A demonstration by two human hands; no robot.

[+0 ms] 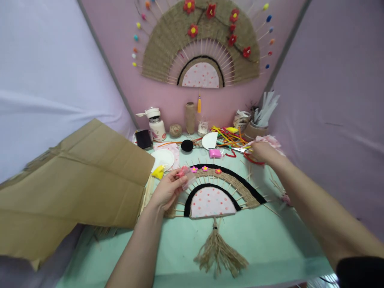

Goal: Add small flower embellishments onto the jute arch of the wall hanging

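Observation:
My left hand (170,188) pinches a small clear plastic bag (189,180) with a lump of pinkish-red clay (181,172) in it, over the left part of a fan (237,184). This fan lies flat, made of sticks, woven twine and black trim, with small pink and red flowers along its upper band. A twine tassel (220,252) hangs below its polka-dot half-circle centre (212,202). Out at the back right, my right hand (260,153) reaches down beside scissors (239,149) and a crumpled pink cloth (268,142); its fingers are mostly hidden.
A large cardboard sheet (90,180) stands on the left. Along the back are a white bottle (157,129), twine spool (190,118), black ball (187,145), coloured pipe cleaners (229,136) and a pink clay packet (215,153). A bigger decorated fan (162,48) hangs on the wall.

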